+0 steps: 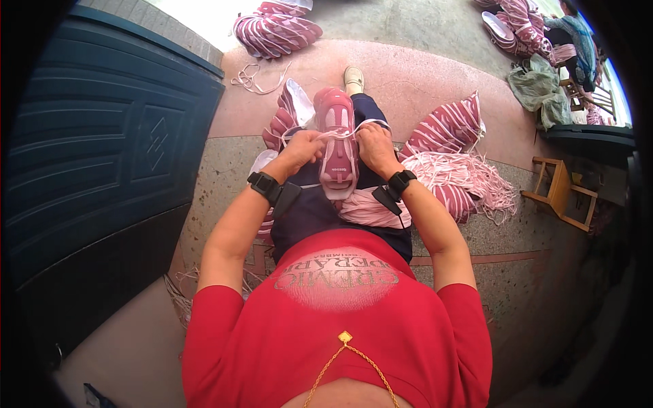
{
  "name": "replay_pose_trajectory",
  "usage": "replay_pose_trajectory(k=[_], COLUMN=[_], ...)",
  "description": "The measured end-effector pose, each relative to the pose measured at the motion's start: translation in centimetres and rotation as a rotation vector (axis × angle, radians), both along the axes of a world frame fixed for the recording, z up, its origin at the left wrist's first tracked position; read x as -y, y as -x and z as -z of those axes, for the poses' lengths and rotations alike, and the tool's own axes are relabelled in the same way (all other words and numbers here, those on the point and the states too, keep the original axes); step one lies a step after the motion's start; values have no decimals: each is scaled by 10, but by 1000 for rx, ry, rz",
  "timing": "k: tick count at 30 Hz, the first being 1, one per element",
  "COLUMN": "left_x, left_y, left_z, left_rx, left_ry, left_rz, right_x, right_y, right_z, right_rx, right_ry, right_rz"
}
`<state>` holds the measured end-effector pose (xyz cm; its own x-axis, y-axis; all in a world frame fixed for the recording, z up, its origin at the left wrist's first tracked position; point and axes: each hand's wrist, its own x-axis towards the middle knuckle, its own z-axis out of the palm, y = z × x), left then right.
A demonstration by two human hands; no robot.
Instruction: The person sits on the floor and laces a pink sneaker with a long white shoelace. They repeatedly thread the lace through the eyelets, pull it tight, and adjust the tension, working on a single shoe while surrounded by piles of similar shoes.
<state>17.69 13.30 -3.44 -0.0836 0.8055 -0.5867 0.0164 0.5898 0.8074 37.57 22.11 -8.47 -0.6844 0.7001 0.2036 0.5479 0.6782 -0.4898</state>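
Observation:
A pink shoe upper point(338, 160) rests lengthwise on my lap, its toe pointing away from me. Across its middle runs a pale shoelace point(348, 134), threaded through the upper. My left hand point(303, 149) pinches the lace at the left side, fingers close against the upper. On the right, my right hand point(377, 145) has its fingers closed on the lace, and a loop of it curves above the knuckles. Beside my right wrist lies a bundle of pale pink laces point(374, 208), partly under the forearm. Fingertips of both hands are partly hidden.
Stacked pink uppers point(445, 126) and a heap of laces point(466, 178) lie to the right. More uppers point(279, 32) sit at the far left near a loose lace point(257, 80). A wooden stool point(559, 192) stands right; a dark blue door point(115, 129) lines the left. Another person point(578, 41) sits far right.

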Motion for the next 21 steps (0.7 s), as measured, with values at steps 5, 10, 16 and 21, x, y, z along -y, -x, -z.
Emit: replay_pose_trajectory(k=[5,10,16,21], left_x=[4,7,11,6], left_y=[-8,-3,5,-4], left_z=[8,19,31,27], left_rx=[-93,-707,-826,-989], left_ry=[-113,-184,-265,-325], left_rz=[11,177,118,94], right_x=[5,5,4,4], right_y=[15,16,22,17], right_z=[-6,-7,-23,-12], right_rx=[154,193,301,182], right_ry=[-57,-200,-392,-185], right_rz=[-31,-80,-242,82])
